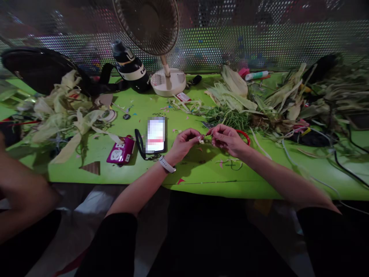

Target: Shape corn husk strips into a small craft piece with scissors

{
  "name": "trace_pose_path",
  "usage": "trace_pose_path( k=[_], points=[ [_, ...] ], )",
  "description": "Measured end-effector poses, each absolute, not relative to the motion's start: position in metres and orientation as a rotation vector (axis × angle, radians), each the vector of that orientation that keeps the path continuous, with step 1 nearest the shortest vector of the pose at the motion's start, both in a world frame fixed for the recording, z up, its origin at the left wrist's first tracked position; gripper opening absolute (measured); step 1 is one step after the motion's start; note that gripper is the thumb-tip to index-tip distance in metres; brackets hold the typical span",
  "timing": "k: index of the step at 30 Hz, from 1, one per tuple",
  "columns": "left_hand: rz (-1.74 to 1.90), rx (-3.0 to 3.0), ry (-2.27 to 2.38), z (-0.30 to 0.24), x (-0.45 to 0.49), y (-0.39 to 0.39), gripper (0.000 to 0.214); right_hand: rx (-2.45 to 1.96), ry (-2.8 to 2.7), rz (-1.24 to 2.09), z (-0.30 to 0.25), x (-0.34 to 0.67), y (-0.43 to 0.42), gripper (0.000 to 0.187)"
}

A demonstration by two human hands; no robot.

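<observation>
My left hand (pixel 184 143) and my right hand (pixel 227 139) meet over the green table (pixel 201 173), fingertips almost touching. Both pinch a small pale strip of plant fibre (pixel 205 137) stretched between them. A red-handled pair of scissors (pixel 244 135) lies just behind my right hand, partly hidden by it. A white watch band circles my left wrist. A phone (pixel 155 135) with a lit screen lies left of my left hand.
Corn husks are heaped at left (pixel 66 115) and at right (pixel 259 100). A desk fan (pixel 164 46), a dark bottle (pixel 129 65), a magenta power adapter (pixel 120 151) and cables at right (pixel 331 154) stand around. Another person's arm (pixel 20 192) is at the left edge.
</observation>
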State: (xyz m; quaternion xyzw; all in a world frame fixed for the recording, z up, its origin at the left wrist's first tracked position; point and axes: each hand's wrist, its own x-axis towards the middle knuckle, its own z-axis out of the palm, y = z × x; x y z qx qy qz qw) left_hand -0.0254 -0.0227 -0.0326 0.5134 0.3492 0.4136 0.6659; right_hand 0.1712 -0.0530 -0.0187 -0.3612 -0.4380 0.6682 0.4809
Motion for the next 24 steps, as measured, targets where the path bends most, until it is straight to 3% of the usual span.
trace_pose_path(
  k=[7, 16, 20, 24],
  points=[
    [0.915, 0.896, 0.679, -0.025, -0.027, -0.027, 0.029, -0.824, -0.955, 1.721, -0.012, 0.173, -0.056, 0.032],
    [0.604, 0.769, 0.623, -0.023, -0.026, -0.030, 0.026, -0.866, -0.978, 1.823, -0.017, 0.171, -0.054, 0.039],
    [0.566, 0.840, 0.610, -0.025, -0.028, -0.029, 0.061, -0.872, -1.079, 1.826, -0.017, 0.169, -0.056, 0.039],
    [0.584, 0.893, 0.588, -0.025, -0.029, -0.030, 0.076, -0.839, -1.138, 1.854, -0.018, 0.168, -0.058, 0.036]
  ],
)
